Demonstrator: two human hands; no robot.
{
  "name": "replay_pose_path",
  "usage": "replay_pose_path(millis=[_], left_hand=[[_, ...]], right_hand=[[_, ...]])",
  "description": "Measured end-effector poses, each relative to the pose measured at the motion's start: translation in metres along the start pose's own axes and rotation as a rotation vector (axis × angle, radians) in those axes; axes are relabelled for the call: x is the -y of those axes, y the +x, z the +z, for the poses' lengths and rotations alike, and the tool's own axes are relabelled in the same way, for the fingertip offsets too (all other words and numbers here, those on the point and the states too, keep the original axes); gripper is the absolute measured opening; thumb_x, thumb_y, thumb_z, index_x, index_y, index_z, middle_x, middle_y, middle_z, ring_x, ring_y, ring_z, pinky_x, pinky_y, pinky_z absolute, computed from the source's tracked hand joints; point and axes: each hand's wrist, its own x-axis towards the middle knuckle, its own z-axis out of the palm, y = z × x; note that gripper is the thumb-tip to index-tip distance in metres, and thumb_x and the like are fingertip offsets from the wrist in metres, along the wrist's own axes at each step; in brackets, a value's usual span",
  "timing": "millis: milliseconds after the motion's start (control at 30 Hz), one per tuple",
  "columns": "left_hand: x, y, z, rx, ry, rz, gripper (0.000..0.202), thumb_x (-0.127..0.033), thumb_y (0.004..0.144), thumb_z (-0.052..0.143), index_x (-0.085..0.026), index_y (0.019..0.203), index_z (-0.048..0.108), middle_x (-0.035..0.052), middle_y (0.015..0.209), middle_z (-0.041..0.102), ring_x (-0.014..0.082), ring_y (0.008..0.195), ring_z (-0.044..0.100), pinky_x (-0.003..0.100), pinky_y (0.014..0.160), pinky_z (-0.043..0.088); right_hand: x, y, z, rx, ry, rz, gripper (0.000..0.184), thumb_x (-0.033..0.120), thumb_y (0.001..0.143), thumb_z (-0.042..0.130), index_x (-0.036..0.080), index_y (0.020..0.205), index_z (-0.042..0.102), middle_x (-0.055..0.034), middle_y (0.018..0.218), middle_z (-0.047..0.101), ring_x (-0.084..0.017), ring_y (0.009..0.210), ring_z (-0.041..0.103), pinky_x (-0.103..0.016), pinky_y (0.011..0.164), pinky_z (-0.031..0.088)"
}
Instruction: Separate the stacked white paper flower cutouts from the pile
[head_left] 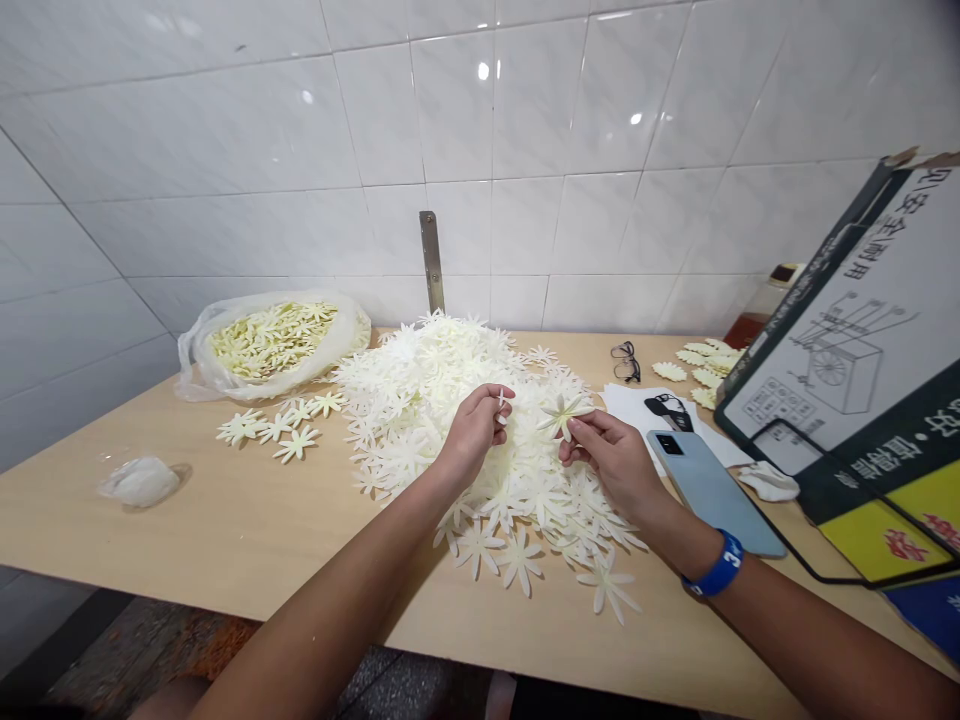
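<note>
A big heap of white paper-like flower cutouts (442, 400) covers the middle of the wooden table (240, 510). My left hand (476, 430) hovers over the heap with its fingertips pinched on a small white piece (502, 400). My right hand (611, 462), with a blue wristband, pinches one pale yellow flower cutout (564, 410) by its centre, held just above the heap. The two hands are close together, a few centimetres apart.
A clear plastic bag of yellowish flowers (274, 340) lies at the back left, loose flowers (277, 425) before it, a crumpled plastic wad (141, 482) nearer left. Right: a light-blue phone (712, 490), glasses (626, 362), more flowers (701, 365), a printed cardboard box (862, 380). White tiled wall behind.
</note>
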Motion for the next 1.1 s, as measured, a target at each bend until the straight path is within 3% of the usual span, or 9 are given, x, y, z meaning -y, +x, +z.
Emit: replay_pose_path(millis=[100, 200, 300, 500, 700, 867, 967, 1100], left_hand=[[-0.002, 0.002, -0.003, -0.022, 0.022, 0.022, 0.019, -0.013, 0.07, 0.057, -0.017, 0.088, 0.06, -0.003, 0.068, 0.049, 0.0059, 0.054, 0.041, 0.02, 0.052, 0.03], [-0.002, 0.004, -0.009, -0.004, 0.039, 0.076, 0.037, -0.015, 0.068, 0.069, -0.018, 0.104, 0.062, -0.0008, 0.079, 0.056, 0.0086, 0.069, 0.053, 0.021, 0.064, 0.039], [-0.001, 0.006, -0.014, 0.017, 0.015, 0.089, 0.052, -0.018, 0.063, 0.078, -0.017, 0.112, 0.063, 0.0004, 0.085, 0.06, 0.0089, 0.074, 0.055, 0.024, 0.073, 0.042], [-0.001, 0.004, -0.014, 0.009, 0.071, 0.0, 0.038, -0.026, 0.054, 0.086, -0.013, 0.084, 0.068, -0.0033, 0.061, 0.053, 0.009, 0.062, 0.051, 0.026, 0.066, 0.041], [0.001, 0.004, -0.013, 0.045, 0.099, 0.057, 0.03, -0.037, 0.061, 0.081, -0.013, 0.067, 0.065, -0.0009, 0.063, 0.056, 0.0101, 0.065, 0.055, 0.028, 0.073, 0.047], [0.003, 0.003, -0.013, 0.079, 0.19, 0.159, 0.034, -0.042, 0.074, 0.07, -0.013, 0.06, 0.059, -0.0012, 0.059, 0.052, 0.0099, 0.059, 0.053, 0.026, 0.067, 0.047], [0.003, 0.004, -0.012, 0.061, 0.164, 0.146, 0.03, -0.041, 0.079, 0.067, -0.013, 0.068, 0.062, 0.002, 0.067, 0.06, 0.0126, 0.066, 0.06, 0.028, 0.071, 0.051], [0.004, 0.007, -0.011, 0.031, 0.118, 0.133, 0.022, -0.034, 0.084, 0.063, -0.015, 0.095, 0.064, 0.0036, 0.077, 0.066, 0.012, 0.068, 0.062, 0.031, 0.076, 0.053]], right_hand=[[0.001, 0.001, 0.0, -0.007, 0.0, 0.006, 0.025, 0.042, 0.079, 0.074, 0.017, 0.078, 0.067, -0.0009, 0.066, 0.061, -0.013, 0.059, 0.06, -0.027, 0.058, 0.052], [0.002, 0.001, -0.001, -0.012, 0.0, 0.007, 0.025, 0.041, 0.08, 0.073, 0.017, 0.078, 0.067, -0.0008, 0.066, 0.061, -0.013, 0.06, 0.059, -0.027, 0.06, 0.052], [0.003, 0.002, -0.002, -0.019, 0.004, -0.003, 0.023, 0.041, 0.081, 0.072, 0.018, 0.078, 0.067, -0.0009, 0.069, 0.061, -0.013, 0.061, 0.059, -0.027, 0.061, 0.052], [0.001, 0.003, -0.004, -0.034, 0.007, -0.023, 0.022, 0.04, 0.081, 0.073, 0.018, 0.078, 0.067, -0.0002, 0.068, 0.06, -0.013, 0.061, 0.06, -0.027, 0.06, 0.052], [0.002, 0.003, -0.003, -0.037, -0.002, -0.037, 0.024, 0.041, 0.081, 0.072, 0.018, 0.077, 0.066, -0.0002, 0.07, 0.06, -0.012, 0.06, 0.059, -0.027, 0.06, 0.053], [0.003, 0.002, -0.003, -0.035, -0.015, -0.035, 0.024, 0.041, 0.081, 0.072, 0.018, 0.077, 0.065, -0.0005, 0.069, 0.06, -0.013, 0.061, 0.059, -0.028, 0.06, 0.053], [0.003, 0.002, -0.004, -0.036, -0.019, -0.028, 0.024, 0.042, 0.081, 0.072, 0.019, 0.078, 0.066, -0.0006, 0.069, 0.06, -0.013, 0.061, 0.059, -0.028, 0.061, 0.053], [0.001, 0.003, -0.006, -0.042, -0.004, -0.027, 0.024, 0.042, 0.08, 0.073, 0.019, 0.078, 0.066, -0.0005, 0.068, 0.06, -0.013, 0.061, 0.059, -0.028, 0.061, 0.052]])
